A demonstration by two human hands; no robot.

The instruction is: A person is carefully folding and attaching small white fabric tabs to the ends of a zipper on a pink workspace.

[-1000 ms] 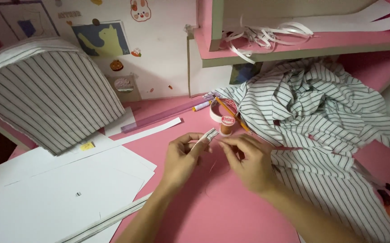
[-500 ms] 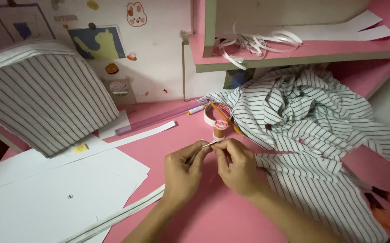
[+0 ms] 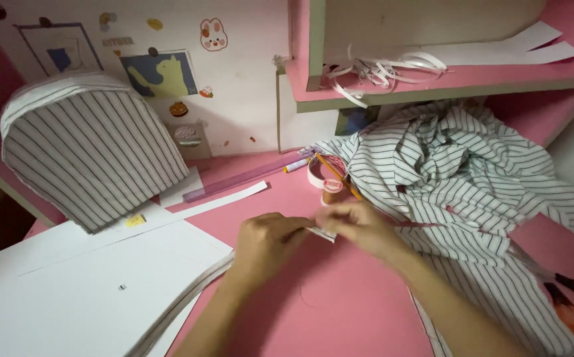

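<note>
Left hand (image 3: 267, 241) curled, fingertips pinched on a small white strip (image 3: 322, 233) over the pink desk (image 3: 340, 304). Right hand (image 3: 359, 228) pinches the strip's other end. Behind: thread spool (image 3: 331, 190), pencil (image 3: 338, 176); striped fabric (image 3: 465, 178) crowds right.

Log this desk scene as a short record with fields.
surface: pink desk
left hand: pinching a small pale strip with the right hand
right of hands: crumpled striped fabric
left: striped rounded panel, white paper sheets
behind hands: thread spool, purple ruler
shelf: loose paper strips
</note>
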